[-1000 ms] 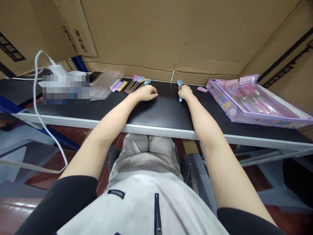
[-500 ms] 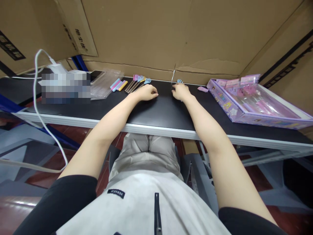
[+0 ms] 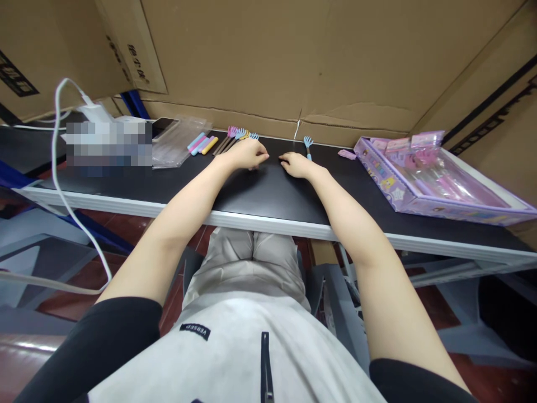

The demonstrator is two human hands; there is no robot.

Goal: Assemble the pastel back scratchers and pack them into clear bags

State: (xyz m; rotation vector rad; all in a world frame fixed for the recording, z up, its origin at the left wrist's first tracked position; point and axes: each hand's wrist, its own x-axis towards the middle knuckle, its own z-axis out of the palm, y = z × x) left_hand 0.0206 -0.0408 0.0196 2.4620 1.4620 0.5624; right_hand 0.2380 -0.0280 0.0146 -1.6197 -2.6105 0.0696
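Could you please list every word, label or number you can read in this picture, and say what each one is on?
"VERSED", seen upside down, on a small black tag sewn to the person's pale garment.
Black print on the cardboard flap at upper left: characters too blurred to read.
Black mark on the cardboard box at far left: unreadable.
Printing on the purple box: too small to read.
The pixelated patch hides whatever is there.

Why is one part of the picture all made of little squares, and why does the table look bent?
Head view: the squares are a blur patch hiding something on the table; the wide lens curves the table's edge; light glares off the clear wrap on the purple box.
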